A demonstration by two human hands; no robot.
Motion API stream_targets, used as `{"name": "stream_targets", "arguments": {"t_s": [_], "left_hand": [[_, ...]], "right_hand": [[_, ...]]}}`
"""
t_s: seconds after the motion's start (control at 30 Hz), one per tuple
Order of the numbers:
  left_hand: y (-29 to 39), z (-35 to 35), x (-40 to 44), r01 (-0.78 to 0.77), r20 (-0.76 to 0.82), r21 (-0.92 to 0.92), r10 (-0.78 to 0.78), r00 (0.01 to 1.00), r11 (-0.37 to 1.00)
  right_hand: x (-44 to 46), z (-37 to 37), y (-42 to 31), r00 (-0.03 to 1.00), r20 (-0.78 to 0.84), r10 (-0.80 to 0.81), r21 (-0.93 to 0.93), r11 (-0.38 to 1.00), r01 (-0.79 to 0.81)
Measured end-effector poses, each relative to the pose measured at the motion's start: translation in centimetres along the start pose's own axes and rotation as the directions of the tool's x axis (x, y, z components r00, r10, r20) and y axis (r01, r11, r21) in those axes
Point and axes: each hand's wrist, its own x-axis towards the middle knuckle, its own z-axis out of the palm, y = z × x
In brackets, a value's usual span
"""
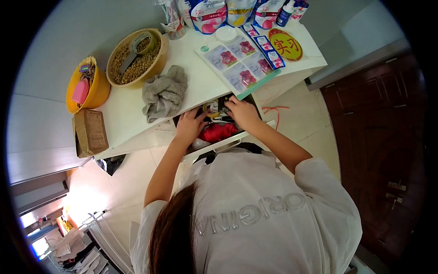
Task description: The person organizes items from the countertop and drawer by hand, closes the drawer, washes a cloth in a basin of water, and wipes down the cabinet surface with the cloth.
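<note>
Both my hands reach into an open white drawer (214, 147) crowded with small items. My left hand (188, 127) is at the drawer's left side, its fingers apart and touching the jumbled contents. Over the right part, my right hand (242, 112) has its fingers closed at the edge of a small black packet (223, 104). A shiny red cloth-like item (218, 133) lies near the drawer's front, beside a whitish bundle (199, 144). Pale and yellow pieces between the hands are too small to name.
On the white cabinet top (200, 84) are a grey towel (166, 93), a basin of grains (137, 57), a sheet of packaged hooks (239, 64) and several refill pouches (207, 16). A yellow bucket (98, 89) and cardboard box (91, 132) stand left; a dark door (378, 137) is right.
</note>
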Motion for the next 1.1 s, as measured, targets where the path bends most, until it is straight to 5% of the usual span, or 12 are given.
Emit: {"name": "stream_targets", "arguments": {"t_s": [0.17,0.33,0.47,0.77,0.87,0.97,1.0,1.03,1.1], "left_hand": [[0.2,-0.4,-0.2,-0.176,-0.013,0.071,0.178,0.984,0.982],[0.3,-0.4,0.1,-0.149,-0.055,0.093,0.154,0.987,0.984],[0.0,0.2,0.0,-0.087,-0.081,0.081,0.094,0.992,0.993],[0.2,-0.8,1.9,0.256,0.371,0.065,-0.262,0.891,0.964],[-0.3,0.1,0.1,0.037,0.105,0.109,-0.049,0.993,0.993],[1.0,-2.0,-2.2,-0.063,0.059,0.062,0.06,0.996,0.996],[1.5,-3.8,-2.7,-0.101,0.099,-0.117,0.113,0.989,0.988],[1.6,-5.2,-2.9,0.032,0.161,-0.204,0.001,0.987,0.978],[1.3,-7.2,-3.3,0.308,0.304,-0.341,-0.205,0.93,0.888]], "right_hand": [[1.2,1.9,0.8,0.994,-0.008,0.105,-0.06,0.993,-0.105],[-0.4,1.6,-0.7,1.0,-0.008,-0.027,-0.304,0.952,0.023],[0.1,1.6,-0.4,0.988,0.097,0.117,-0.287,0.954,-0.085],[3.0,2.4,0.5,0.964,0.18,0.193,-0.129,0.977,-0.171],[1.0,-0.1,-0.3,0.991,0.113,0.075,-0.142,0.988,-0.059],[-2.0,-1.8,-0.2,0.993,0.077,-0.087,-0.107,0.99,0.095],[-3.0,-2.0,-0.1,0.987,0.066,-0.145,-0.073,0.986,0.15],[-3.6,-2.5,-0.7,0.977,0.051,-0.205,-0.036,0.978,0.207],[-4.4,-5.5,-2.8,0.952,0.306,0.008,0.187,0.98,-0.069]]}}
